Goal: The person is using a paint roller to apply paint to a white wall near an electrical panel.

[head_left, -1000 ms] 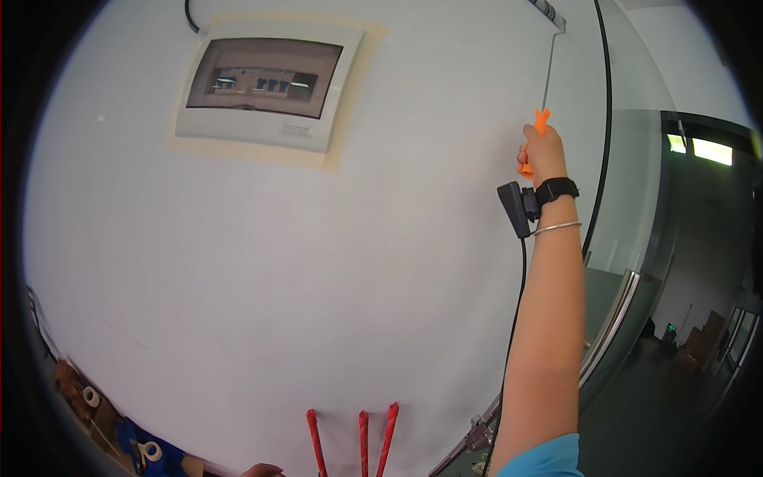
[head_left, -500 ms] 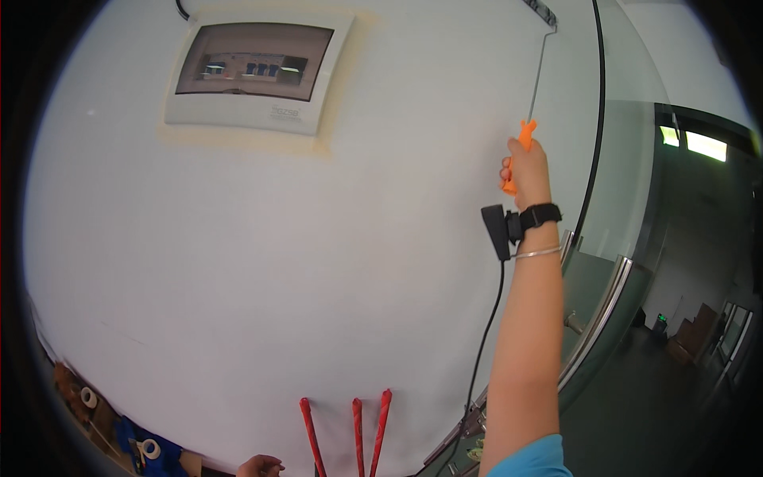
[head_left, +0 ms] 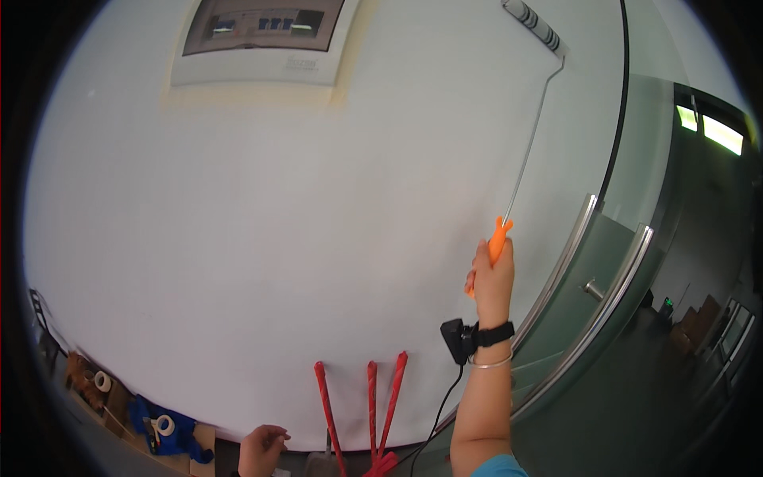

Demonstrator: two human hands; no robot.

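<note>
My right hand (head_left: 493, 274) is closed around the orange handle of a paint roller (head_left: 498, 242). A long thin metal rod runs up from the handle to the striped roller sleeve (head_left: 536, 30), tilted against the white wall (head_left: 318, 215) near its right edge. Low in the view, my left hand (head_left: 262, 449) hangs beside the foot of the wall with its fingers loosely bent and a little apart. Nothing shows in it. Just right of it, red-wrapped rods (head_left: 372, 405) stick up.
A distribution box (head_left: 254, 75) with a tinted cover sits upper left, yellowish tape around it. Glass doors with metal handles (head_left: 628, 278) stand right. Lower left are tape rolls (head_left: 165, 425), blue cloth (head_left: 187, 437) and cardboard (head_left: 203, 453). A black cable (head_left: 445, 401) hangs from my right wrist.
My right hand has come down and slightly left with the paint roller, whose sleeve now shows more fully. The view has tilted downward, bringing more of my left hand into sight.
</note>
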